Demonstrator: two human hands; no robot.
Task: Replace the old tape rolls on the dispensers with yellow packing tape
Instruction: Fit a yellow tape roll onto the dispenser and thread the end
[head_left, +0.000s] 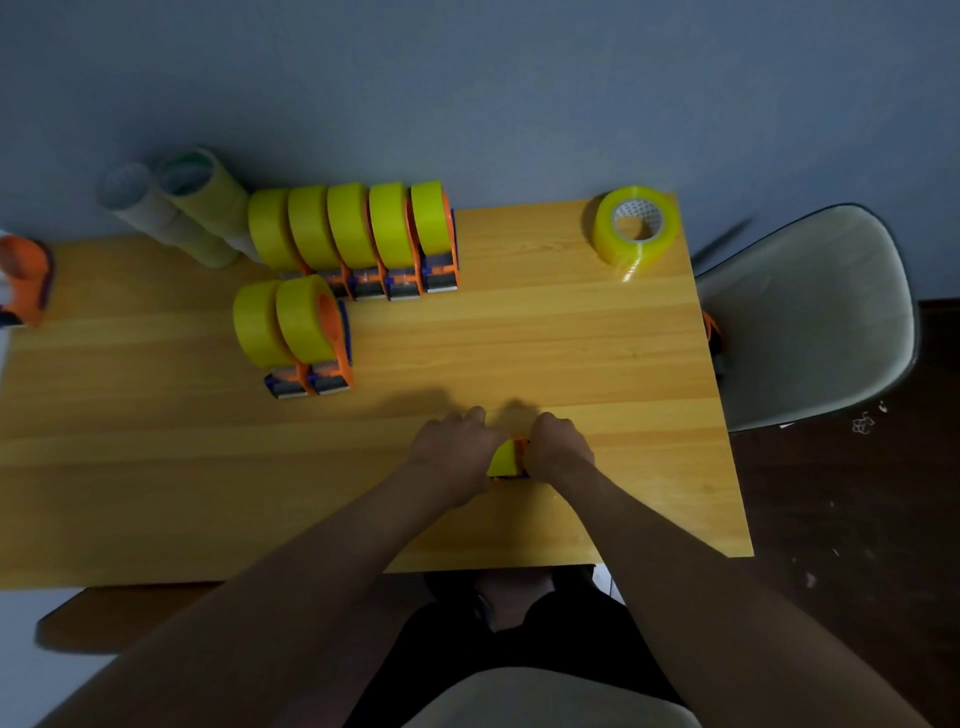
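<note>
Near the table's (156, 493) near edge, the left hand (451, 451) and right hand (558, 449) curl round a yellow-taped dispenser (508, 458), judged light, rigid, sticky-edged, best held by the frame; farther off stand loaded dispensers (311, 332) and a loose yellow roll (636, 231) far right.

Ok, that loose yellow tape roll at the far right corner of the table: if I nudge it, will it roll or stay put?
The loose tape roll lies flat on its side, hole up, so a nudge would probably slide it, not roll it. It looks full and thick, so likely fairly heavy and stiff. It sits near the table edge, so a push rightward might drop it.
</note>
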